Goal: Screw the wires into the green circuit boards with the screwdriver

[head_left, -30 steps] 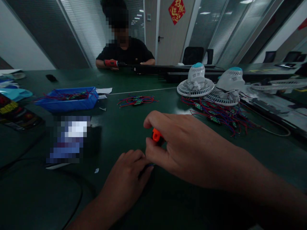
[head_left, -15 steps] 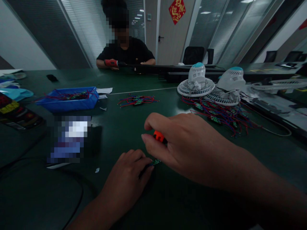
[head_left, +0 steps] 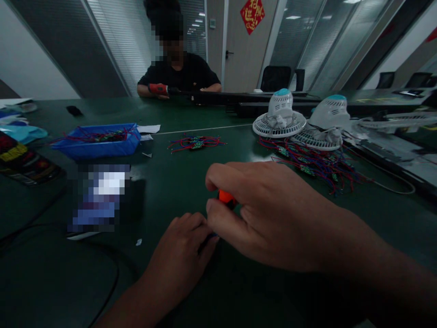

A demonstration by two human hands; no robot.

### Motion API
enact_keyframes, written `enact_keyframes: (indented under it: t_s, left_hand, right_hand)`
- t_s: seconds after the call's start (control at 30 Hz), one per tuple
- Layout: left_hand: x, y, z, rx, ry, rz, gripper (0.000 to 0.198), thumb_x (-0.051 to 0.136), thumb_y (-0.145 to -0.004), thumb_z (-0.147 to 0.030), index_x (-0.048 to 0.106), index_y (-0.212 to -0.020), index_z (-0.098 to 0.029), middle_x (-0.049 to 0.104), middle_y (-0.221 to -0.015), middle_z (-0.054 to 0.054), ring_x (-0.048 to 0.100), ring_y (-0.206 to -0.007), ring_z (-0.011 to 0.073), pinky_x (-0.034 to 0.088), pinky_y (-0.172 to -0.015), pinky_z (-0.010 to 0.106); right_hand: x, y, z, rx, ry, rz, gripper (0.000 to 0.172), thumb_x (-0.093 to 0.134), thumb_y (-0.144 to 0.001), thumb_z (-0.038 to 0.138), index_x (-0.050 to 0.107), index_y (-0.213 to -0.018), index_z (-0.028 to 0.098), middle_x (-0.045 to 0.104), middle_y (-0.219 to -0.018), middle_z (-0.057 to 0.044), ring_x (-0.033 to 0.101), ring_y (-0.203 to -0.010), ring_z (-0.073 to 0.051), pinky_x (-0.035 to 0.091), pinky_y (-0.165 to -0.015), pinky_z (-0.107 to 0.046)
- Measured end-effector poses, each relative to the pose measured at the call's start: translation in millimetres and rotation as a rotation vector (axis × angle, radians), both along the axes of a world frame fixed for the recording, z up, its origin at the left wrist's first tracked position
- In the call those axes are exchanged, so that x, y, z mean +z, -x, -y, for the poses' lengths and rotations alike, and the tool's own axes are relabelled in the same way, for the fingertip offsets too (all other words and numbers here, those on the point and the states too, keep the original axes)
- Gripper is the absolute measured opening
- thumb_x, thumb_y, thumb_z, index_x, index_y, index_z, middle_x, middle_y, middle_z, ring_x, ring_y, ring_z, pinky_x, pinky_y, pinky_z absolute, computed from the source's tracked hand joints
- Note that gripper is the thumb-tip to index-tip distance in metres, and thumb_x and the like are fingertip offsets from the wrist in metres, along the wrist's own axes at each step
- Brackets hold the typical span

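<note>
My right hand (head_left: 262, 209) is closed round a screwdriver (head_left: 226, 197), of which only the orange-and-black handle end shows; its lower part is hidden under the hand. Low on the table, my left hand (head_left: 186, 246) pinches a small green circuit board between thumb and fingers. That board is now almost wholly covered by my right hand, with a bit of wire (head_left: 213, 235) showing at the fingertips. Ahead of both hands lies a small group of circuit boards with red and blue wires (head_left: 197, 143).
A larger heap of wired boards (head_left: 307, 161) lies right, by two white fan heads (head_left: 282, 118). At left are a blue bin (head_left: 99, 148) of wired boards, a blurred-out phone-like object (head_left: 99, 200), a dark can (head_left: 27, 159) and black cable. Opposite, a person holds a red power tool (head_left: 158, 89).
My right hand has turned slightly, its thumb curling in over the screwdriver handle and shifting right. The green board at my left fingertips has gone out of sight behind it. My left hand stays put.
</note>
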State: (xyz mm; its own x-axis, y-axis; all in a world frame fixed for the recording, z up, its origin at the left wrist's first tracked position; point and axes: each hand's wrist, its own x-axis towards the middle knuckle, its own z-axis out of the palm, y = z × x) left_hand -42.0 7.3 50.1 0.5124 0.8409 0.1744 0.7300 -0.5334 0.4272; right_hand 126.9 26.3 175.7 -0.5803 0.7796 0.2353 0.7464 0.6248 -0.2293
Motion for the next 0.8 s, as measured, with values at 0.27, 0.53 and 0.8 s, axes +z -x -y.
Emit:
enact_keyframes:
  t_s: [0.27, 0.53, 0.8]
  left_hand:
    - [0.2, 0.3, -0.3, -0.013, -0.009, -0.016, 0.014, 0.053, -0.086, -0.017, 0.066, -0.089, -0.021, 0.066, -0.093, 0.006, 0.059, -0.085, 0.0257, 0.049, -0.075, 0.045]
    - [1.3, 1.0, -0.2, -0.016, -0.009, -0.011, 0.015, 0.052, -0.087, -0.017, 0.066, -0.090, -0.022, 0.065, -0.090, 0.005, 0.058, -0.082, 0.0245, 0.049, -0.073, 0.043]
    - [-0.3, -0.1, -0.5, 0.007, 0.005, 0.002, 0.016, 0.052, -0.084, -0.014, 0.066, -0.088, -0.020, 0.066, -0.090, 0.006, 0.061, -0.079, 0.0237, 0.051, -0.067, 0.039]
  right_hand:
    - [-4.5, -2.5, -1.2, -0.015, -0.071, 0.023, 0.025, 0.047, -0.091, 0.039, 0.055, -0.075, 0.021, 0.042, -0.053, 0.006, 0.036, -0.048, -0.011, 0.018, -0.049, -0.028]
    - [-6.8, -2.8, -3.4, -0.001, -0.066, -0.004, 0.018, 0.050, -0.089, 0.032, 0.055, -0.092, 0.016, 0.056, -0.064, 0.002, 0.049, -0.056, -0.015, 0.026, -0.051, -0.028]
    - [-2.7, -0.8, -0.1, -0.008, -0.006, 0.003, 0.015, 0.048, -0.086, 0.033, 0.053, -0.082, 0.019, 0.053, -0.065, 0.003, 0.044, -0.055, -0.012, 0.023, -0.052, -0.028]
